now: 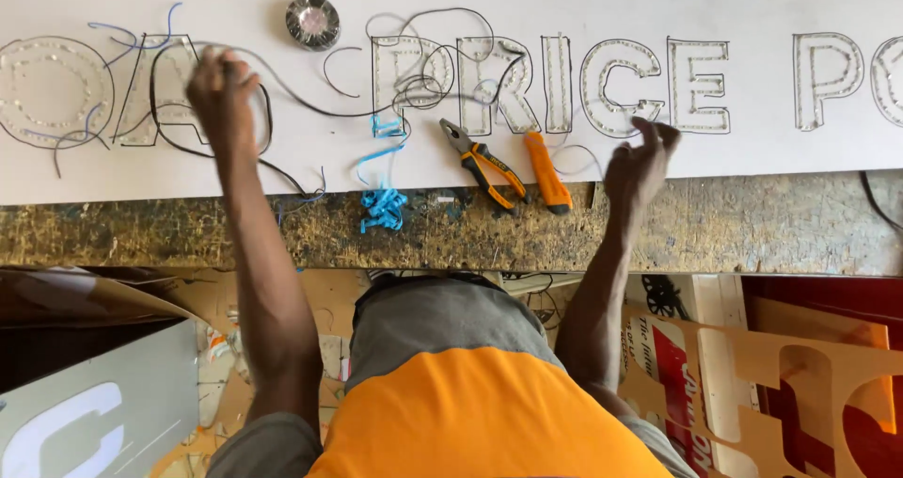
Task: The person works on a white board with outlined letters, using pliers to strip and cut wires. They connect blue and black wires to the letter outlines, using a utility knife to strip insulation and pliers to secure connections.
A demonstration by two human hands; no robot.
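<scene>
- Near the front edge of the rough workbench (pixel 734 229), blue wire scraps (pixel 383 207) hang over, dropped out of the way.
- A bit farther, the pliers (pixel 484 165) and orange knife (pixel 546 171) lie between the hands, easy to grab.
- The right hand (pixel 640 163) rests half open on the white board (pixel 235 158), holding nothing.
- Far left, the left hand (pixel 221 87) is closed on the black wire (pixel 310 102), lifting it over the letters.
</scene>
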